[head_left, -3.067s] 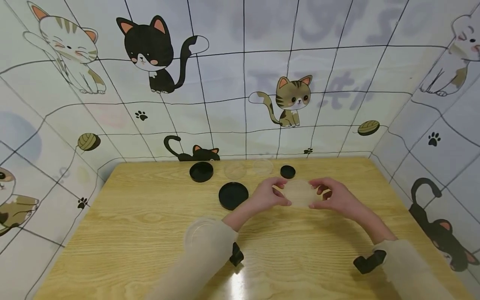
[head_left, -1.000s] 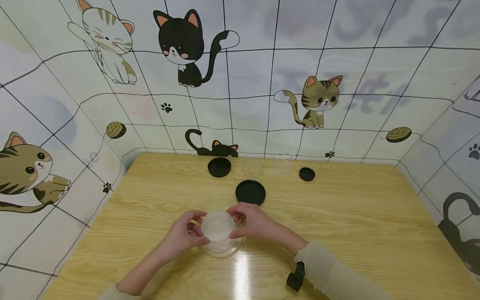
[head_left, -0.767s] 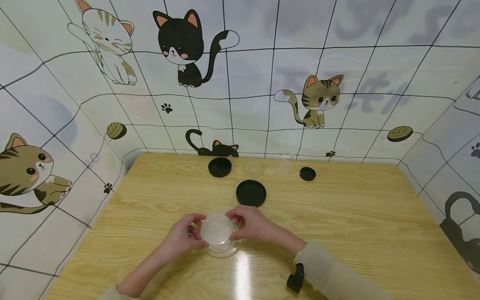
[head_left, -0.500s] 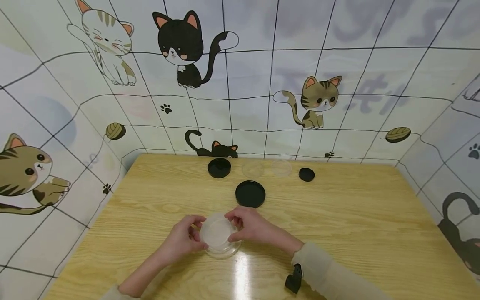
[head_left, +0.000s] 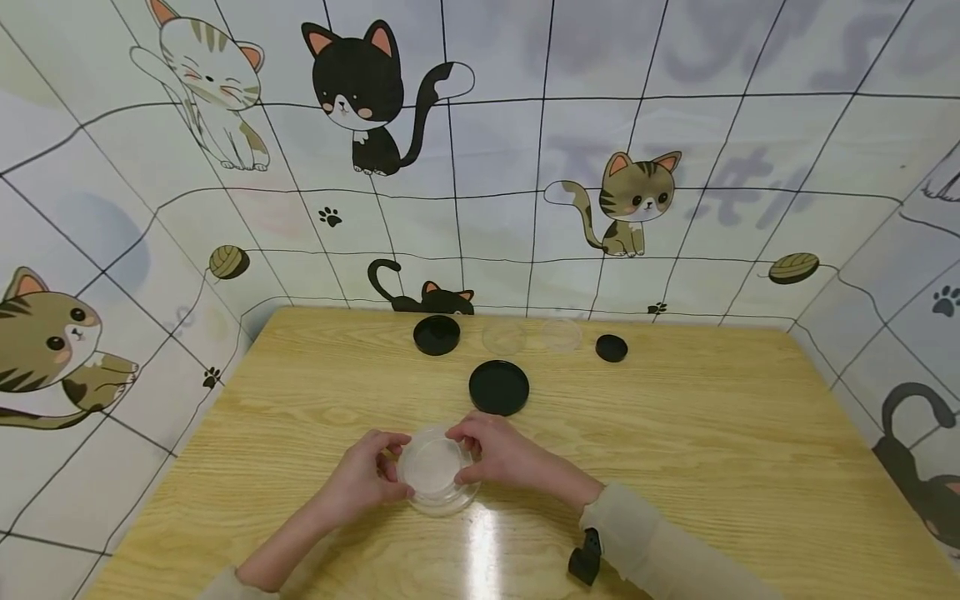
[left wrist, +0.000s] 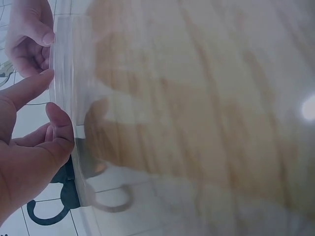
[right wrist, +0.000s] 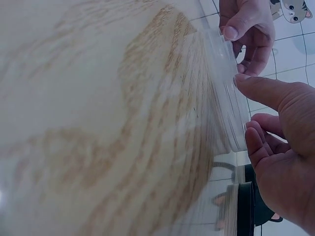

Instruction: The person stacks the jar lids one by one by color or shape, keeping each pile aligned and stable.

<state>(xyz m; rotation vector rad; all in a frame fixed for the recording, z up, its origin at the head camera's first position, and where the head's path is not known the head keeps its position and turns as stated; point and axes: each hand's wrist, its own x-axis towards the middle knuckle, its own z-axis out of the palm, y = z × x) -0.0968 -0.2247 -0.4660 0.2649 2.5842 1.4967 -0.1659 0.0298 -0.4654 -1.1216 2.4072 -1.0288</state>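
A clear round dish sits over a wider clear disc, whose rim shows at the front and right. My left hand pinches the dish by its left edge, thumb nearer me and fingers at the back. Opposite it, my right hand holds the right edge in the same way. From the side, in the left wrist view, the transparent dish stands close over the table, with both hands' fingertips on its rim. The right wrist view shows the stacked clear walls between the two hands.
Just behind my right hand lies a large black round dish. Along the table's back edge are a black dish, two faint clear discs and a small black disc. Cat-printed cloth walls the wooden table.
Both hands have carried the clear dish from the back right to the front left, over the wider clear disc. In the last second it has levelled and settled slightly toward me.
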